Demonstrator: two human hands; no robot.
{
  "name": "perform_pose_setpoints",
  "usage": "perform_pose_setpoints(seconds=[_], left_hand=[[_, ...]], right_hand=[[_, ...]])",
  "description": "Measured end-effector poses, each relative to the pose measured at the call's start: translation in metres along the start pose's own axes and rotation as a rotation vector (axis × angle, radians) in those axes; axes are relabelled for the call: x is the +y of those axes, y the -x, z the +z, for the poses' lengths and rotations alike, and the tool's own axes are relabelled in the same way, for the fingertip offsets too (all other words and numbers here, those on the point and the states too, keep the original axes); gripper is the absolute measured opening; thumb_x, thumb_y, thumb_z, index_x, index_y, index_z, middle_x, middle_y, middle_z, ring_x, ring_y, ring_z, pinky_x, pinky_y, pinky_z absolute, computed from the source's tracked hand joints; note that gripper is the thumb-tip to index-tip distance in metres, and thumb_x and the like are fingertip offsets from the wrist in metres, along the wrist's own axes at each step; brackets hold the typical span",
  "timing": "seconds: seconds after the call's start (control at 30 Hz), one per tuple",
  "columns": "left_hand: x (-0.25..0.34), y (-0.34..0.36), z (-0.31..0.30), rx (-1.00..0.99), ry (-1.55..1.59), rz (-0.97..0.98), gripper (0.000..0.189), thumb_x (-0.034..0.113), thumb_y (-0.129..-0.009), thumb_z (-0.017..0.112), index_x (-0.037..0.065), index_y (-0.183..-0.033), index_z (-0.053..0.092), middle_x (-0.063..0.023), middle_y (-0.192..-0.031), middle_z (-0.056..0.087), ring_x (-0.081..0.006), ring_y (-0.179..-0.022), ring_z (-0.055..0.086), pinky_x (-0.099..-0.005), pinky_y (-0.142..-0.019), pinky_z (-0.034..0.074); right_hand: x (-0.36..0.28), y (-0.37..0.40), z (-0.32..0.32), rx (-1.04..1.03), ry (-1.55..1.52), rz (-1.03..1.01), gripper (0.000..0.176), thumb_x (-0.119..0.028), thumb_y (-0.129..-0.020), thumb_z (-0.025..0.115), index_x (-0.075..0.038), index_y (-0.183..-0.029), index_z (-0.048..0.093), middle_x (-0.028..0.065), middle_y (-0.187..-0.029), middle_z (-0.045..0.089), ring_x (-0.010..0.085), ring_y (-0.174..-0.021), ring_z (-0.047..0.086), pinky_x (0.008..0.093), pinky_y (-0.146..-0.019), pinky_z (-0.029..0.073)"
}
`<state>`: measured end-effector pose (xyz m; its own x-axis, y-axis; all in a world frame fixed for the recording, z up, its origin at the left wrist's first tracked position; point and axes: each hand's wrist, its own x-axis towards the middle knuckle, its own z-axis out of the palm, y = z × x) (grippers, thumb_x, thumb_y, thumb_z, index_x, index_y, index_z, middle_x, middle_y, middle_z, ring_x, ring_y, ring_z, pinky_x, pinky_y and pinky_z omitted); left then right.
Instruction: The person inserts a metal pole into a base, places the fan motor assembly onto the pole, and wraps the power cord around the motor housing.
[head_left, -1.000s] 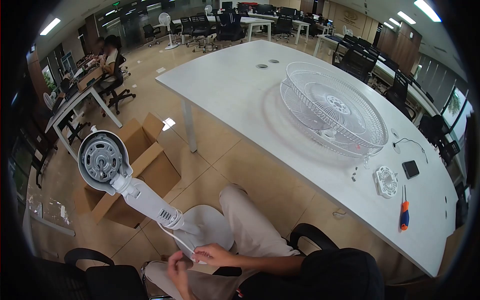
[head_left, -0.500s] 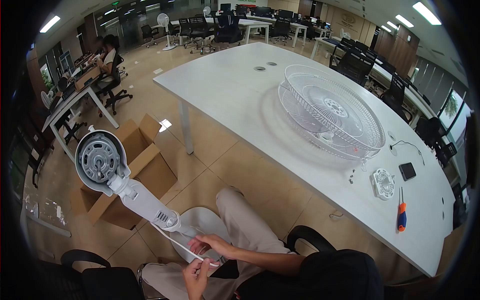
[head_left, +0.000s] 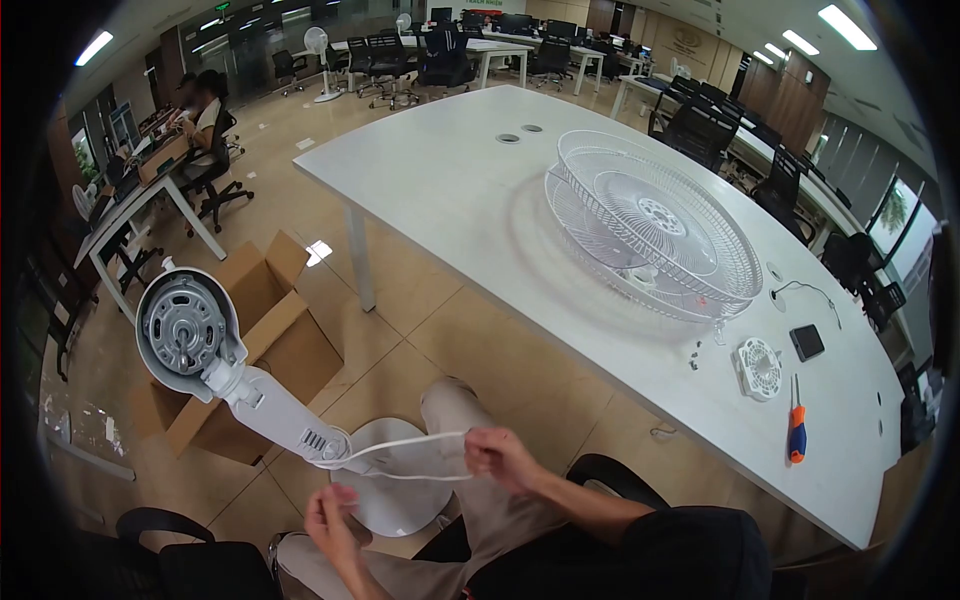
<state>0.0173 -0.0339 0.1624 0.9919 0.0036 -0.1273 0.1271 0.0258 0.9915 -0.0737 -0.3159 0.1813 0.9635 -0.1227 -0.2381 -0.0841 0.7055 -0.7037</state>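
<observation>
White fan stand [head_left: 275,410] is standing on the floor by the person's knees, with its round base [head_left: 395,508] sitting beside the right leg [head_left: 452,412]. It is slanting in view, but the wide lens is bending things, so true tilt: can't tell. Motor head [head_left: 183,335] is facing up, bare, no cage. Tipping is looking like the main risk: top weight is sitting high, and a hard tug on the white cord [head_left: 405,442] could be the cause. Right hand [head_left: 497,458] is gripping the cord, fingers curled in around it; two strands are running from the stand to it. Left hand [head_left: 332,510] is hovering near the base, half-curled, apart from the cord, apparently holding nothing; blurring. The slack loop could be catching on a knee or kinking if it is getting twisted.

Around: white desk [head_left: 430,190] is filling the right side, its edge running past the right leg. Cardboard box [head_left: 300,352] is lying behind the stand, flaps up, crowding that side. Black chair [head_left: 215,570] is blocking the near left. On the desk, wire cages [head_left: 655,220] are resting tilted, one over the other. Nearby are lying a screwdriver [head_left: 797,435], a white plastic cover [head_left: 758,369], a black square [head_left: 806,343] and small dark bits [head_left: 694,357], maybe screws, easy to lose if the desk is getting bumped.
</observation>
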Motion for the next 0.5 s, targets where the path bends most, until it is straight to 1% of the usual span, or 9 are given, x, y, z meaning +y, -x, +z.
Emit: perform_pose_setpoints(seconds=[0.07,0.1,0.2,0.3,0.37,0.4,0.5], left_hand=[[-0.018,-0.026,-0.019,0.099,-0.190,0.164,0.034,0.023,-0.097,0.063,-0.002,-0.121,0.059,-0.0170,-0.120,0.065,-0.0248,-0.107,0.064,-0.0367,-0.087,0.051],[-0.023,-0.037,-0.024,0.150,-0.285,0.248,0.039,0.022,-0.096,0.066,-0.001,-0.126,0.057,-0.0164,-0.128,0.062,-0.0258,-0.117,0.061,-0.0393,-0.094,0.049],[-0.024,-0.058,-0.019,0.147,-0.407,0.246,0.060,0.022,-0.089,0.073,0.001,-0.139,0.047,-0.0167,-0.139,0.053,-0.0293,-0.131,0.049,-0.0440,-0.106,0.039],[-0.040,-0.076,-0.010,0.024,-0.472,0.196,0.074,0.021,-0.082,0.080,-0.001,-0.142,0.042,-0.0193,-0.138,0.051,-0.0305,-0.131,0.048,-0.0438,-0.108,0.038],[-0.068,-0.093,-0.006,0.010,-0.368,0.332,0.077,0.020,-0.077,0.084,-0.002,-0.139,0.043,-0.0206,-0.137,0.052,-0.0294,-0.130,0.049,-0.0427,-0.108,0.038],[-0.065,-0.094,0.000,0.003,-0.314,0.398,0.079,0.019,-0.075,0.086,-0.003,-0.138,0.044,-0.0212,-0.136,0.052,-0.0289,-0.129,0.049,-0.0422,-0.108,0.038],[-0.050,-0.094,0.009,0.050,-0.447,0.389,0.072,0.010,-0.072,0.087,-0.003,-0.132,0.049,-0.0173,-0.126,0.059,-0.0263,-0.119,0.056,-0.0382,-0.104,0.042]], right_hand=[[-0.015,-0.004,-0.013,-0.085,-0.074,-0.022,0.029,-0.026,-0.101,0.055,-0.006,-0.080,0.057,-0.0060,-0.056,0.038,0.0065,-0.048,0.033,0.0245,-0.050,0.030],[-0.023,-0.001,-0.005,-0.074,-0.055,-0.016,0.028,-0.025,-0.102,0.053,-0.006,-0.081,0.055,-0.0055,-0.055,0.035,0.0070,-0.046,0.030,0.0245,-0.048,0.029],[-0.036,0.008,0.015,-0.143,-0.106,0.042,0.029,-0.026,-0.103,0.050,-0.005,-0.084,0.055,-0.0045,-0.055,0.034,0.0065,-0.046,0.029,0.0247,-0.043,0.025],[-0.050,0.015,0.032,-0.267,-0.135,0.064,0.024,-0.022,-0.103,0.050,0.000,-0.100,0.059,-0.0022,-0.057,0.039,0.0054,-0.044,0.036,0.0234,-0.039,0.032],[-0.062,0.020,0.045,-0.328,-0.118,0.083,0.025,-0.018,-0.102,0.049,0.004,-0.112,0.058,-0.0002,-0.061,0.043,0.0060,-0.044,0.041,0.0238,-0.040,0.039],[-0.064,0.021,0.048,-0.358,-0.108,0.093,0.028,-0.016,-0.102,0.049,0.005,-0.118,0.057,0.0008,-0.063,0.045,0.0063,-0.044,0.043,0.0240,-0.040,0.042],[-0.061,0.018,0.051,-0.464,-0.113,0.094,0.033,-0.013,-0.102,0.048,0.008,-0.127,0.053,0.0028,-0.068,0.048,0.0070,-0.044,0.045,0.0256,-0.042,0.049]])
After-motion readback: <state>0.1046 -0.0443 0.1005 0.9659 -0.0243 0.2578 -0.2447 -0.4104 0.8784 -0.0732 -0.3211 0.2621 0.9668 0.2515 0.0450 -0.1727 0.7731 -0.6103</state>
